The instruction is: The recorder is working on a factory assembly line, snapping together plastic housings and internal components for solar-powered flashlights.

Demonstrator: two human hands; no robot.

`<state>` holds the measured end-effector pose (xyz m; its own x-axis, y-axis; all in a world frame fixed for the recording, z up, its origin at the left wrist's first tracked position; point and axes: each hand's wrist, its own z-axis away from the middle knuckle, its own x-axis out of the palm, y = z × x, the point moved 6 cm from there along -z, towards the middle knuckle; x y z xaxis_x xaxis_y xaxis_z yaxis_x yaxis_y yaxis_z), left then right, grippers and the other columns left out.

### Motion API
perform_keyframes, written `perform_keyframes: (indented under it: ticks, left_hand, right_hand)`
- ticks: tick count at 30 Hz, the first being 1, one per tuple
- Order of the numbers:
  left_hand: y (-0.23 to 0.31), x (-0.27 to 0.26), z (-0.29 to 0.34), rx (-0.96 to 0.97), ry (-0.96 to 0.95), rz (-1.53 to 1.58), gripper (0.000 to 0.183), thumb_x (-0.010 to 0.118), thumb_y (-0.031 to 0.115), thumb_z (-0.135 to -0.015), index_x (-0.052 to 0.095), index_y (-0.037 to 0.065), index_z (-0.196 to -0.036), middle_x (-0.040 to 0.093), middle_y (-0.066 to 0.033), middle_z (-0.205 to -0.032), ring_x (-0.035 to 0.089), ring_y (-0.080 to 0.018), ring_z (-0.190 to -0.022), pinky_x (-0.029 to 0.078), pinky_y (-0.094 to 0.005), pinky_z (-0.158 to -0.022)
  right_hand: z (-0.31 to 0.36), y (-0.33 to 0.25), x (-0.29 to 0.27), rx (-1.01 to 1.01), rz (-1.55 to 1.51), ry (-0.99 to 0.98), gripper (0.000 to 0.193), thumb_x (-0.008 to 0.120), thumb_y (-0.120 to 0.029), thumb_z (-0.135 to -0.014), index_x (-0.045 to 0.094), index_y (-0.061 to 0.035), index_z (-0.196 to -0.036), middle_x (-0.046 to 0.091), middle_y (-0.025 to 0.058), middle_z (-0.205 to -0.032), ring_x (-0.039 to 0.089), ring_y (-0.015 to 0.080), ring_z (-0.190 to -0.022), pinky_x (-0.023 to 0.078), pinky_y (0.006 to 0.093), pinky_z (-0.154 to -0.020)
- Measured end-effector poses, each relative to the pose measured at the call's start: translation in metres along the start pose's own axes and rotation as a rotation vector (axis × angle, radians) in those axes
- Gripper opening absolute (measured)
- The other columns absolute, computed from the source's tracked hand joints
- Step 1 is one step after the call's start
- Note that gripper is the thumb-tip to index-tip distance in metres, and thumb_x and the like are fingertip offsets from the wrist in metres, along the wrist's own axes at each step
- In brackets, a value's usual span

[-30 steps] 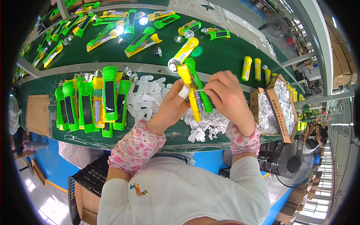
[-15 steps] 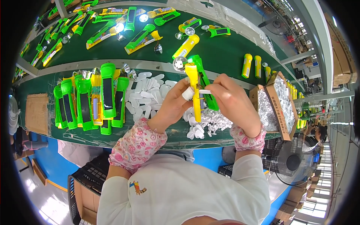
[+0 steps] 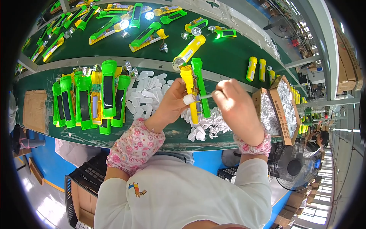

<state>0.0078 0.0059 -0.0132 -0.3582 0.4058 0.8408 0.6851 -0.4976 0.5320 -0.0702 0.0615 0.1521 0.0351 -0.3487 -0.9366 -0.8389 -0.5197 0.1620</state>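
My left hand (image 3: 169, 105) is closed round an opened flashlight, its yellow half (image 3: 187, 76) standing beside its green half (image 3: 198, 74). White wrapping (image 3: 188, 99) covers a digit of that hand. Just right of the flashlight, my right hand (image 3: 238, 108) pinches a thin white strip (image 3: 207, 96) that reaches toward the casing; motion smears the fingers. Wires show faintly between the two halves. Behind them, a closed yellow flashlight (image 3: 192, 47) lies near a silver reflector (image 3: 178, 63). Left of my left hand spreads a pile of white oval pads (image 3: 146, 91).
Several opened green and yellow flashlights (image 3: 84, 99) stand grouped at left, beside a cardboard piece (image 3: 35, 107). White scraps (image 3: 217, 122) lie under my hands. At right is a cardboard box (image 3: 282, 114) of white scraps. More flashlights (image 3: 146, 38) lie on the green bench beyond the rail.
My left hand and the flashlight have shifted slightly left. The right hand has pulled a little away from the casing, with the white strip now stretching from its fingers.
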Motion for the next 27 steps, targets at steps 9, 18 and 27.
perform_keyframes:
  ticks: [9,18,27]
  left_hand:
    - [0.009,0.012,0.007,0.121,0.007,0.082,0.057,0.069,0.007,-0.084,0.035,0.015,-0.129,0.05,-0.0053,-0.121,0.054,-0.0181,-0.11,0.05,-0.0352,-0.093]
    - [0.018,0.012,0.01,0.234,0.059,0.066,0.061,0.071,0.005,-0.082,0.035,0.013,-0.129,0.05,-0.0057,-0.12,0.053,-0.019,-0.111,0.048,-0.0352,-0.094]
    - [0.025,0.002,0.01,0.234,0.127,-0.018,0.04,0.055,0.015,-0.094,0.036,0.008,-0.129,0.047,-0.0054,-0.124,0.049,-0.0171,-0.115,0.042,-0.036,-0.098]
  right_hand:
    - [0.012,0.02,0.053,0.432,-1.136,0.186,0.029,0.06,0.006,-0.086,0.058,-0.0053,-0.113,0.058,0.0053,-0.089,0.058,0.0118,-0.077,0.049,0.026,-0.071]
    - [0.004,-0.005,0.052,0.206,-0.674,0.252,0.035,0.054,0.003,-0.087,0.057,-0.0047,-0.121,0.051,0.0074,-0.086,0.051,0.0164,-0.076,0.044,0.0268,-0.068]
    - [0.01,0.005,0.041,0.214,-0.329,0.389,0.058,0.079,-0.02,-0.073,0.053,-0.0074,-0.122,0.053,0.0147,-0.1,0.054,0.028,-0.085,0.043,0.0396,-0.079]
